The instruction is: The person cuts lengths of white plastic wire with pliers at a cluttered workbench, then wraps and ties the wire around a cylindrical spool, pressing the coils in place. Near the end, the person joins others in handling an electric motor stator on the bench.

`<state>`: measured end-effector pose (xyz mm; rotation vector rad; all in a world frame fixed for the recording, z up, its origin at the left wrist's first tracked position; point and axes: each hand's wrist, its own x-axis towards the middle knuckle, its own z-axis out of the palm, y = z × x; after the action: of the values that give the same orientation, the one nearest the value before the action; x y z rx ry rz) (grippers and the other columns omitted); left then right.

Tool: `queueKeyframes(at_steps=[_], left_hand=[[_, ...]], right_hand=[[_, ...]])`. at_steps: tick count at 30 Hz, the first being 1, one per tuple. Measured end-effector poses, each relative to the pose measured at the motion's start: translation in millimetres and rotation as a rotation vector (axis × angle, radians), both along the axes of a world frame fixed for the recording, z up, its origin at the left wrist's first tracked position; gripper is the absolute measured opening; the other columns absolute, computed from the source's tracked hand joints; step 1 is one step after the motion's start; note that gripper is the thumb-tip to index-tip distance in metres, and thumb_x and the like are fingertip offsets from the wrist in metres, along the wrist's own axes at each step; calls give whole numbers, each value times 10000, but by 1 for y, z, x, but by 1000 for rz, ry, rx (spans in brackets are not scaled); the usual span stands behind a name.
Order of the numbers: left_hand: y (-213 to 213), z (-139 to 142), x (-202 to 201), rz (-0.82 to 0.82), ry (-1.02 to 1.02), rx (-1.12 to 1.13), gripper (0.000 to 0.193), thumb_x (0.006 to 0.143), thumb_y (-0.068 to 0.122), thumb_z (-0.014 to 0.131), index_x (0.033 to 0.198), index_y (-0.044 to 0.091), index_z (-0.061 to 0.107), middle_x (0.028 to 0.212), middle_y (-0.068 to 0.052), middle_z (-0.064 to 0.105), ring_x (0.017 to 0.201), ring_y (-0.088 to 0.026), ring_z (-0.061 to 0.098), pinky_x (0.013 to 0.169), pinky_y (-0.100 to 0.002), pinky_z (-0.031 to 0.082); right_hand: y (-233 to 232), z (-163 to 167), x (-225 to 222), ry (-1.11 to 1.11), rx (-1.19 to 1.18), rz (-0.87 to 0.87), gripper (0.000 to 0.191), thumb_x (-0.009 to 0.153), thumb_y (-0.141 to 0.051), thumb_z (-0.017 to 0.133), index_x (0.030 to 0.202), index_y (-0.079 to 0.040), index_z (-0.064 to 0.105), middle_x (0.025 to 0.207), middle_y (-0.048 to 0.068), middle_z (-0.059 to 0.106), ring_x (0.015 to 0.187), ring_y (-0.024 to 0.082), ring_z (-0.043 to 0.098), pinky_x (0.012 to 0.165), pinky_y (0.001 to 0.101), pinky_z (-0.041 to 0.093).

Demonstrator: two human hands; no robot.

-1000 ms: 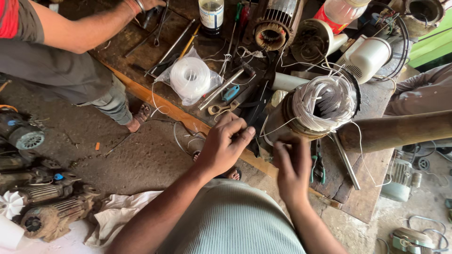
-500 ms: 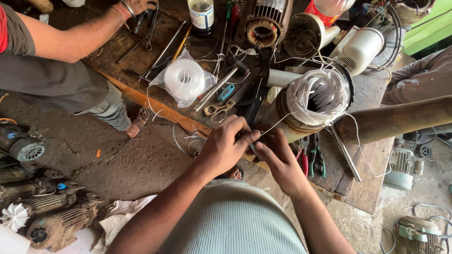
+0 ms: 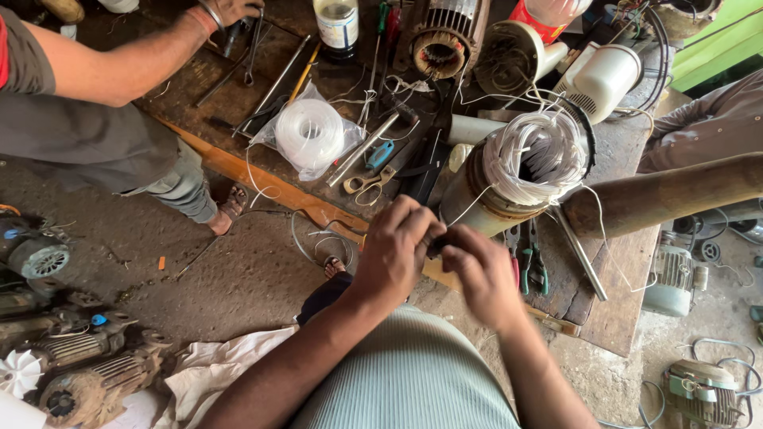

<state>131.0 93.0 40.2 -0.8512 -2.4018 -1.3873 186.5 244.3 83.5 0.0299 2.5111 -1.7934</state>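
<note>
My left hand (image 3: 393,250) and my right hand (image 3: 477,270) meet at the near edge of a wooden workbench (image 3: 620,262), fingers pinched together on a small dark piece (image 3: 435,245) between them. A thin white wire runs from there up to a motor stator (image 3: 509,179) lying on the bench, its end packed with white winding leads. Exactly what the fingers grip is mostly hidden by the hands.
Another person (image 3: 103,103) stands at the left, one hand (image 3: 230,9) on tools at the bench's far side. A bagged wire coil (image 3: 308,131), scissors (image 3: 366,183), pliers (image 3: 532,262), a bottle (image 3: 338,24) and motor parts (image 3: 437,44) crowd the bench. Old motors (image 3: 71,373) lie on the floor.
My right hand has moved left from beside the stator and joined my left hand. Both now pinch the small piece at the bench edge. The view has shifted slightly.
</note>
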Motion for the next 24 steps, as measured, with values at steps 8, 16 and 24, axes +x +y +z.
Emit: queueKeyframes(at_steps=[8, 16, 24], left_hand=[[-12, 5, -14, -165, -276, 77, 231, 1011, 243, 666, 886, 52, 630, 878, -81, 614, 796, -259, 662, 691, -397, 527], [-26, 3, -16, -7, 275, -153, 193, 959, 237, 699, 1075, 86, 727, 902, -50, 680, 762, -220, 703, 677, -335, 586], [-63, -13, -8, -238, -407, 66, 282, 1037, 276, 658, 1105, 13, 580, 998, -96, 698, 902, -211, 735, 773, -356, 593]], right_hand=[[19, 24, 12, 187, -735, 1170, 353, 976, -267, 700, 1132, 25, 578, 1139, 182, 638, 987, 262, 679, 849, 399, 562], [15, -24, 33, -136, -734, 234, 413, 1022, -271, 639, 1277, 48, 576, 1296, 242, 586, 1115, 295, 687, 949, 433, 560], [10, -51, 43, -84, -608, 36, 224, 1047, -146, 573, 1145, 47, 632, 1544, 164, 469, 1289, 255, 593, 1109, 422, 460]])
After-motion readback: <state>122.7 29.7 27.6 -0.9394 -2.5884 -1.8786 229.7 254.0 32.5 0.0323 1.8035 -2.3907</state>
